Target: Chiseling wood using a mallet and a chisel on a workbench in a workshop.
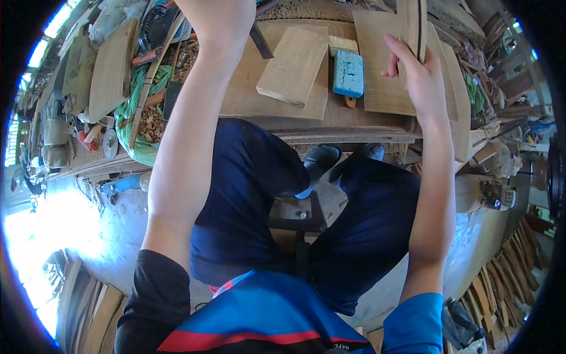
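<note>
Now; right grip [425, 78] around wooden strip [410, 20]; left grip [220, 17] partly cropped

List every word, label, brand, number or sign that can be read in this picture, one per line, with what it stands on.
Shirt: white lettering on a black band; I won't copy out printed words.
Board: a faint drawn mark, too unclear to read.
Blue block: dark marks; I cannot tell if they are writing.
Strip in the right hand: no writing shows.
</note>
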`<action>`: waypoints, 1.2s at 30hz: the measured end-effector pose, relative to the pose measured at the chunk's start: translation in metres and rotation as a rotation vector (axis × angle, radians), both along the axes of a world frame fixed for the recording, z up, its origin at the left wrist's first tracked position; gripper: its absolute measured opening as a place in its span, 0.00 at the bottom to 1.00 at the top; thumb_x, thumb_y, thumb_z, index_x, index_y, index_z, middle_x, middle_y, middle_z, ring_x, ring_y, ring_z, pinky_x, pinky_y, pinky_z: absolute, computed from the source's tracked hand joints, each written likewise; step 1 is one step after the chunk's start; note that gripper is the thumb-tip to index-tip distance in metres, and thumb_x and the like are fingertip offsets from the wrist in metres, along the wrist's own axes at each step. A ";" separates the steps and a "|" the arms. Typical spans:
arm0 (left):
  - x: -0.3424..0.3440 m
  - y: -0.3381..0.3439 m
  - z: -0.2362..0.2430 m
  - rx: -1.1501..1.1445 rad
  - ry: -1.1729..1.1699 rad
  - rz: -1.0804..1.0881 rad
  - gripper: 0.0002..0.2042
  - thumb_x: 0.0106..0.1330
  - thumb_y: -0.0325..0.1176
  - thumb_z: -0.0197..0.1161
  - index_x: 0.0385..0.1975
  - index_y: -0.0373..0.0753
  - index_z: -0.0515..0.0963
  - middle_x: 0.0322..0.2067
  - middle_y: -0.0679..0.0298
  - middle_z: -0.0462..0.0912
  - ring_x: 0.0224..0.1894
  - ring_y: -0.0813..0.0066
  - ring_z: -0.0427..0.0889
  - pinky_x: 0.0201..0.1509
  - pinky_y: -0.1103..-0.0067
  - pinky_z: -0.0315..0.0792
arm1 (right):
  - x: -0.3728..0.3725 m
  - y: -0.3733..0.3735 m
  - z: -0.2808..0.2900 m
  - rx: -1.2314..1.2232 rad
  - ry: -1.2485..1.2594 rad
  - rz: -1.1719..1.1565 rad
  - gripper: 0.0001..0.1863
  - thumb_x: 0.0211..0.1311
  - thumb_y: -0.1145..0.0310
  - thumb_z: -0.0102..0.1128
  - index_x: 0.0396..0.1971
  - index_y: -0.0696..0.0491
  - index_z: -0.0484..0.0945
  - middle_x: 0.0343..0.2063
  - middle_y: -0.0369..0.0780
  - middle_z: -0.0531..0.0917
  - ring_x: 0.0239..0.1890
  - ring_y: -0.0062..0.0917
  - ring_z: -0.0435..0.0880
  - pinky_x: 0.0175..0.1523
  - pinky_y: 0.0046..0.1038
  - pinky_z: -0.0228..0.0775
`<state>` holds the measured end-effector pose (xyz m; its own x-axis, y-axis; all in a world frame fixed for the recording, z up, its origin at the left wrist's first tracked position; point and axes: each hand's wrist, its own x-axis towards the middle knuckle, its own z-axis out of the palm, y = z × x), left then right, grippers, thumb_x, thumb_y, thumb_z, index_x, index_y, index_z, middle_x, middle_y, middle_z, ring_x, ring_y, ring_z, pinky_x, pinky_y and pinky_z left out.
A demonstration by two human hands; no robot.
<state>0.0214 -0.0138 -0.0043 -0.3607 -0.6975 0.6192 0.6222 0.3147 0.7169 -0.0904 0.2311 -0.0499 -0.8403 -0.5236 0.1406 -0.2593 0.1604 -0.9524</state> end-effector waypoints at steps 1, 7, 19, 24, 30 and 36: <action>0.000 0.001 0.000 -0.021 0.018 -0.008 0.11 0.76 0.36 0.63 0.32 0.44 0.70 0.16 0.75 0.65 0.14 0.87 0.61 0.18 0.82 0.55 | 0.000 0.001 0.000 0.048 0.027 0.014 0.21 0.64 0.52 0.71 0.37 0.56 0.81 0.20 0.34 0.78 0.25 0.16 0.79 0.37 0.25 0.77; 0.014 0.011 0.009 0.540 0.272 -0.778 0.07 0.77 0.34 0.58 0.37 0.41 0.70 0.22 0.71 0.67 0.20 0.84 0.64 0.26 0.81 0.63 | 0.007 0.001 -0.008 0.137 0.086 0.001 0.28 0.61 0.45 0.71 0.44 0.58 0.82 0.27 0.38 0.85 0.27 0.20 0.83 0.38 0.25 0.76; -0.005 -0.009 -0.009 0.054 -0.032 -0.190 0.09 0.76 0.34 0.56 0.33 0.40 0.69 0.22 0.70 0.69 0.21 0.82 0.67 0.27 0.80 0.64 | 0.008 0.001 -0.011 0.265 0.119 0.013 0.36 0.59 0.40 0.69 0.51 0.60 0.82 0.34 0.44 0.89 0.30 0.25 0.88 0.43 0.29 0.79; -0.003 -0.014 -0.012 0.121 -0.048 -0.151 0.13 0.75 0.36 0.62 0.29 0.44 0.68 0.19 0.75 0.66 0.16 0.88 0.62 0.20 0.84 0.55 | 0.010 0.000 -0.011 0.313 0.133 0.019 0.37 0.59 0.39 0.69 0.52 0.61 0.82 0.33 0.44 0.89 0.30 0.26 0.88 0.42 0.28 0.79; -0.005 -0.008 -0.008 0.131 -0.025 -0.084 0.16 0.76 0.39 0.63 0.26 0.46 0.66 0.18 0.78 0.63 0.17 0.90 0.60 0.19 0.84 0.54 | 0.011 -0.001 -0.013 0.329 0.175 0.035 0.41 0.59 0.37 0.68 0.55 0.62 0.80 0.29 0.45 0.88 0.30 0.27 0.89 0.41 0.28 0.79; -0.010 -0.007 -0.014 0.019 -0.050 -0.068 0.16 0.78 0.39 0.61 0.27 0.46 0.66 0.18 0.77 0.63 0.17 0.89 0.60 0.19 0.83 0.56 | 0.013 0.001 -0.012 0.341 0.183 0.043 0.39 0.59 0.39 0.68 0.54 0.61 0.81 0.29 0.46 0.88 0.30 0.28 0.89 0.42 0.29 0.79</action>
